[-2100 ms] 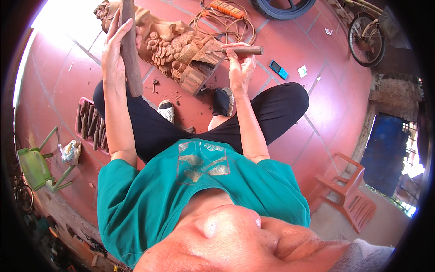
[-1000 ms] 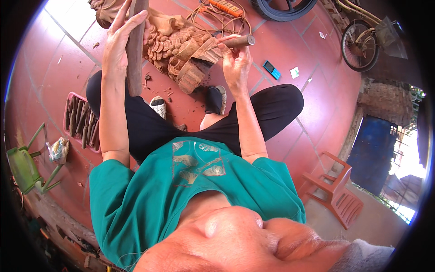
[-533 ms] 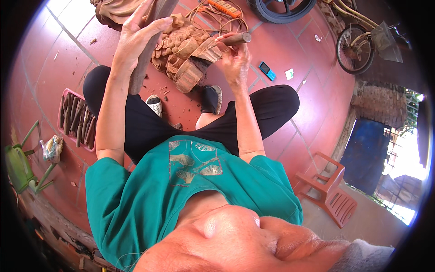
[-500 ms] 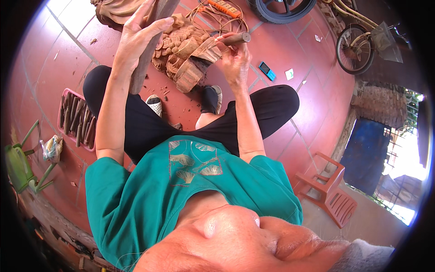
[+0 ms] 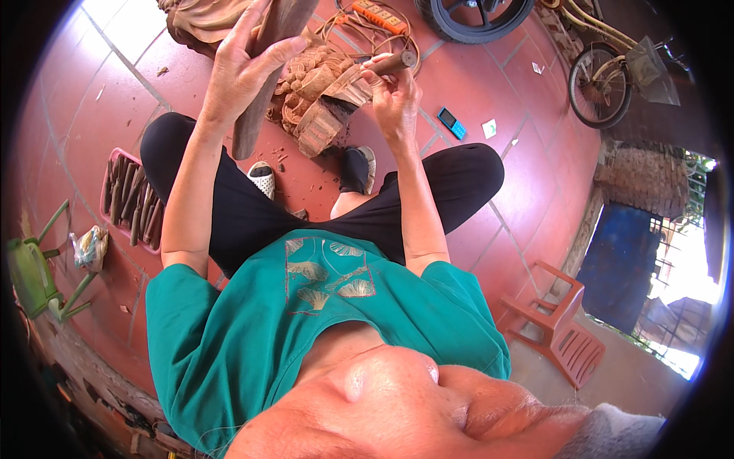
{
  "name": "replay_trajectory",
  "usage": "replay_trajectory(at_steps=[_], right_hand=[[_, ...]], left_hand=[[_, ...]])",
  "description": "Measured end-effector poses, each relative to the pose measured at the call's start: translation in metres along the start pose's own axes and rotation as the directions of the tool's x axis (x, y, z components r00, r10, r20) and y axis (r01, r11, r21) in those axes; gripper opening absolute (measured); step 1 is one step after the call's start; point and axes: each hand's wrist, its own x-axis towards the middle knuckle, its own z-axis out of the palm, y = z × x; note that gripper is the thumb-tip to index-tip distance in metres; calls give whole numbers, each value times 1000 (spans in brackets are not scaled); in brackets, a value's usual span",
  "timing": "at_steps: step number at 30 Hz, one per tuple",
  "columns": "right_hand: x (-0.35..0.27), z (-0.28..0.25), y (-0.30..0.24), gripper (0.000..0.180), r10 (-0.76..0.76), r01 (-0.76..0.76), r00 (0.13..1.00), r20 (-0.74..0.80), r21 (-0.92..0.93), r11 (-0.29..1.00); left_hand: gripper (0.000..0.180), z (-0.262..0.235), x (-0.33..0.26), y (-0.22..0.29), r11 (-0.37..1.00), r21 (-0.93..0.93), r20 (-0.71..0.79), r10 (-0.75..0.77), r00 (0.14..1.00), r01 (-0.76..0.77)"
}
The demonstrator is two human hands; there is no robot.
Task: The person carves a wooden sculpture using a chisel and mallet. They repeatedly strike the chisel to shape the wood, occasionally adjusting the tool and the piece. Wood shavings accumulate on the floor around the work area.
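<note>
A carved brown wood sculpture (image 5: 321, 84) lies on the floor in front of my feet, its surface cut into rounded, layered shapes. My left hand (image 5: 243, 73) grips a long, dark, club-shaped wooden mallet (image 5: 258, 107), thumb lying across it and fingers partly hidden behind. The mallet slants over the carving's left side. In my right hand (image 5: 396, 99) is a chisel (image 5: 397, 63) with a round wooden handle, held by the fingers at the carving's right side. The handle's butt points right; the chisel's cutting end cannot be made out.
Several wooden-handled tools fill a pink tray (image 5: 115, 218) by my left knee. A green stool (image 5: 32, 275) and a plastic bag (image 5: 90, 249) lie beyond it. Right of the carving are a blue phone (image 5: 452, 122), an orange power strip (image 5: 380, 15), a wheel (image 5: 478, 30) and a red plastic chair (image 5: 554, 314).
My left hand and the mallet have moved slightly right, toward the chisel. My right hand and the chisel have shifted a little, with the handle tipped slightly upward in the picture.
</note>
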Motion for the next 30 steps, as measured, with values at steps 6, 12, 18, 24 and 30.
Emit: replay_trajectory(at_steps=[6,12,18,24,30], right_hand=[[2,-1,4,22,-26,26,1000,15,-2,1000],[2,2,-2,21,26,-26,1000,0,47,999],[6,1,-3,19,-7,13,997,70,-87,996],[5,3,-4,19,-36,41,997,63,-79,996],[3,9,-14,21,-216,235,971,108,-226,945]], left_hand=[[85,1,-1,2,999,38,61,-13,998,11],[70,10,-11,-4,983,-175,45,-54,998,61],[72,9,-11,2,996,-92,39,5,999,-1],[74,4,-21,32,978,-208,0,11,1000,-10],[74,11,-27,53,962,202,137,158,978,-183]])
